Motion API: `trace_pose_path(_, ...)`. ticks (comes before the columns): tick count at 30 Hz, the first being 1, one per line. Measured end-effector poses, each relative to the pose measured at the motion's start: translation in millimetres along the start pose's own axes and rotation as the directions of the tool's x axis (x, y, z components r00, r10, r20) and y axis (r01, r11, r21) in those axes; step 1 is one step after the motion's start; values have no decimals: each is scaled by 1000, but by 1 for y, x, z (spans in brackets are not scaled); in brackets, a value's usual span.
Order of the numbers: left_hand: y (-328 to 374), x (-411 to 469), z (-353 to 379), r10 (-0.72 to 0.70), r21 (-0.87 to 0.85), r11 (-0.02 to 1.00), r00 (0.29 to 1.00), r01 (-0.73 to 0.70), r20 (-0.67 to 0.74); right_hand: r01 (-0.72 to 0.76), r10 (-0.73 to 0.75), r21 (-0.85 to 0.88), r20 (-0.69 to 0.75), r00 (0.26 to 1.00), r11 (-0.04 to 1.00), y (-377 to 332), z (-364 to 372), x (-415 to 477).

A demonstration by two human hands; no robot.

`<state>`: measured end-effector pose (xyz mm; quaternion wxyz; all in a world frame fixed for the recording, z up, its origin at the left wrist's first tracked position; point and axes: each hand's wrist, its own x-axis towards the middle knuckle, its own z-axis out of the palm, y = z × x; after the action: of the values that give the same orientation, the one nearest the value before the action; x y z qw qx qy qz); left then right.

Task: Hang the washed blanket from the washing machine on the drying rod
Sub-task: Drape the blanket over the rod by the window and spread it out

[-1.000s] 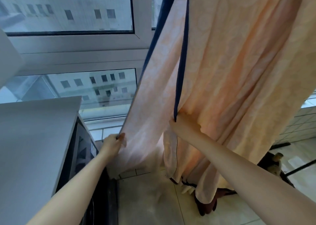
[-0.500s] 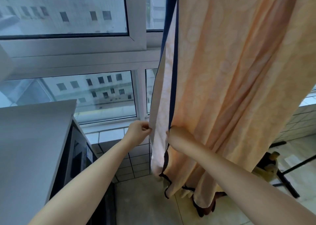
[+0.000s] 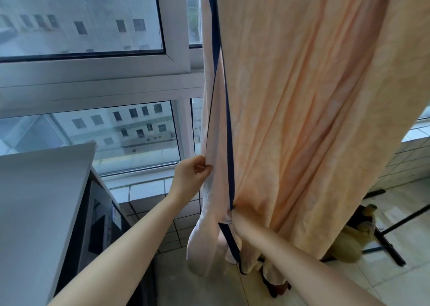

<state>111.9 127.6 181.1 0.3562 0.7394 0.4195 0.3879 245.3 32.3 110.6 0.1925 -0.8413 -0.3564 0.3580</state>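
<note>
left hand (image 3: 192, 174) pinching, right hand (image 3: 236, 220) bunching the thin peach-orange blanket (image 3: 302, 96) with its navy binding (image 3: 229, 142)

thumb and curled fingers of the left hand nip the pale outer edge of the blanket, just left of the navy binding. lower and to the right, the right hand grips a gathered handful where the binding kinks. its fingers are buried in the cloth and cannot be seen; only the wrist and part of the back of the hand show. pleats fan upward from that spot.

the blanket hangs in front of the person and fills the upper right of the view. its top runs out of the frame, so whatever carries it is cut off. the cloth is soft and light, with a faint paler pattern and long vertical creases; its reverse side is almost pink-white. below the hands a loose corner droops in a limp, tube-like fold close to the pale glossy tiled floor (image 3: 204, 289); whether it touches cannot be told. a dark reddish-brown patch (image 3: 277, 291) at the hem is hard to make out.

at the left stands the grey flat-topped washing machine (image 3: 41, 201) with a dark shiny front, cropped by the frame edge. behind it is a white-framed window (image 3: 93, 82) with streaked glass. at the right, thin black metal legs (image 3: 386, 240) rest on the floor beside a rounded olive-yellow object (image 3: 346, 245), half hidden by the blanket and not identifiable, below a white small-tiled low wall (image 3: 411, 163).
</note>
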Motion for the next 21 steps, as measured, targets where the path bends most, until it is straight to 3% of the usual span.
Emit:
trace_pose_path(3,10,-1,-3,56,-23,998,998,-57,-17,17,0,-150,111,994,989,4,-2,-4)
trace_pose_path(6,10,-2,-6,92,-29,995,995,-91,26,237,-209,-223,143,967,945,-7,-17,-18)
trace_pose_path(10,20,-5,-7,81,-51,995,997,-81,-6,413,-426,-155,-59,903,898,-40,-42,-47)
trace_pose_path(13,29,-3,-8,92,-24,995,994,-94,-54,524,-556,-186,-232,798,831,-62,-67,-65)
trace_pose_path(21,33,-5,-14,93,-17,995,994,-94,-61,583,-590,-173,-452,669,794,-90,-94,-96)
